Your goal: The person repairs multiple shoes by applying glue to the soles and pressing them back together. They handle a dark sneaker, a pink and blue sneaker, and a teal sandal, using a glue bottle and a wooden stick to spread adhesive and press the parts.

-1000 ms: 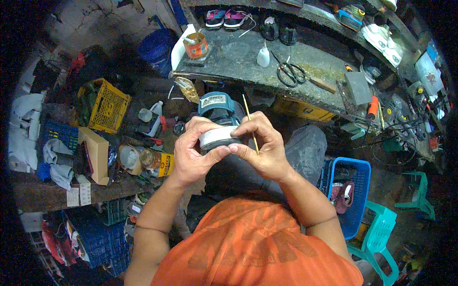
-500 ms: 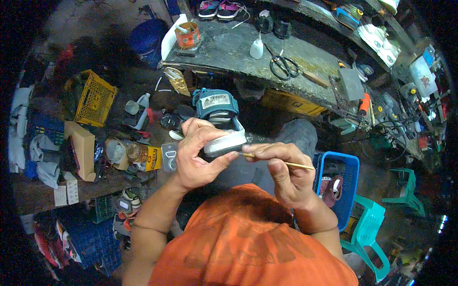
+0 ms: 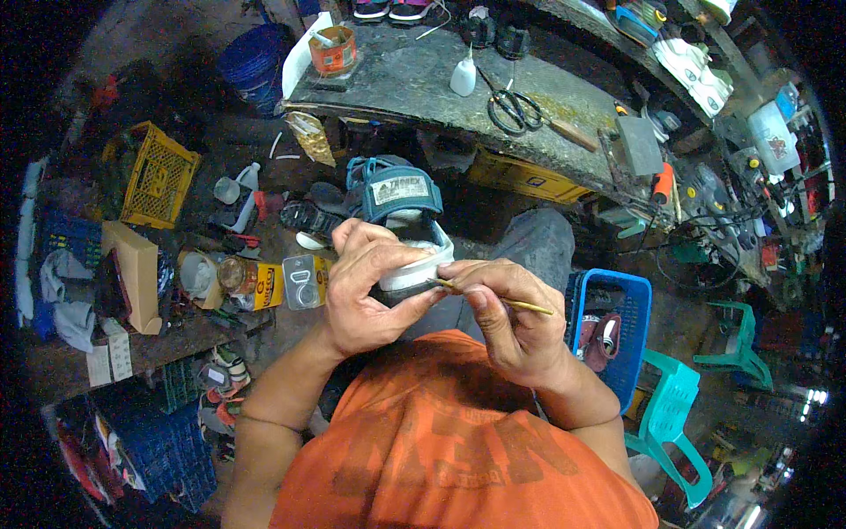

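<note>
A teal shoe (image 3: pixel 398 188) with a pale midsole and dark outsole is held in front of me, its tongue with a white label turned away. My left hand (image 3: pixel 374 280) wraps round the heel end, thumb along the dark sole edge. In my right hand (image 3: pixel 511 319) a thin brass-coloured stick-like tool (image 3: pixel 529 307) is pinched between thumb and fingers. Its near end reaches the sole edge at the heel, close to my left thumb tip; the exact tip is too small to make out.
Beyond the shoe runs a workbench (image 3: pixel 397 79) with scissors (image 3: pixel 515 112), a white squeeze bottle (image 3: pixel 463 75) and an orange tin (image 3: pixel 333 55). To the right stand a blue basket (image 3: pixel 639 339) holding shoes and a green plastic chair (image 3: pixel 667 406). A yellow crate (image 3: pixel 163 181) lies left.
My right hand has shifted slightly left with the tool, bringing its end closer to the sole edge. The left hand keeps its hold on the shoe. The surroundings have shifted a little in view.
</note>
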Tool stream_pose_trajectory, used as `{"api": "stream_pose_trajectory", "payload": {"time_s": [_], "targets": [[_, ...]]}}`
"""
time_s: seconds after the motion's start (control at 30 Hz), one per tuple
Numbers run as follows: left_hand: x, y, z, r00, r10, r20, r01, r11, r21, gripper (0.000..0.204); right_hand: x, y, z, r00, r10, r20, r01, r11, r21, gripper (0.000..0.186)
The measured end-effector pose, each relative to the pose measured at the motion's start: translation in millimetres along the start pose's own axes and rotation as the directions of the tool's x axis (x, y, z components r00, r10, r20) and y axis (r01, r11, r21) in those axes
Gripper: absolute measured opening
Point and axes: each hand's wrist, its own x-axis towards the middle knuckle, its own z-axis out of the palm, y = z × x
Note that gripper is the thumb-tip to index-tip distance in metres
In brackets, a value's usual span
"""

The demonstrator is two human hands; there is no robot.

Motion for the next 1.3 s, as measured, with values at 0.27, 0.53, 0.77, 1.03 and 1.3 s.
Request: {"api": "stream_pose_trajectory", "payload": {"time_s": [0.27, 0.53, 0.77, 1.03, 1.3], "targets": [[-2.8, -0.1, 1.3, 1.000, -0.022, -0.006, 0.022, 1.000, -0.019, 0.041, -0.1, -0.4, -0.6, 1.000, -0.024, 0.017, 0.026, 0.996, -0.080, 0.009], [-1.1, -1.7, -1.1, 1.000, -0.005, 0.013, 0.005, 1.000, -0.006, 0.041, 3.3, -0.2, 2.1, 1.000, -0.017, -0.015, 0.016, 0.999, -0.049, 0.008], [-0.5, -0.1, -0.1, 0.999, 0.003, 0.036, -0.003, 1.000, 0.007, 0.042, -1.8, 0.9, -0.9, 1.000, 0.003, -0.002, -0.003, 0.998, -0.061, 0.010], [2.3, -1.9, -2.3, 0.999, 0.000, 0.045, -0.001, 1.000, 0.021, 0.041, -2.8, 2.0, -2.3, 1.000, 0.000, -0.008, 0.000, 0.999, -0.043, 0.011], [4.7, -3.2, -4.1, 0.999, 0.007, 0.049, -0.007, 1.000, 0.017, 0.043, 0.7, 6.1, 1.3, 0.995, -0.098, -0.032, 0.096, 0.993, -0.062, 0.011]]}}
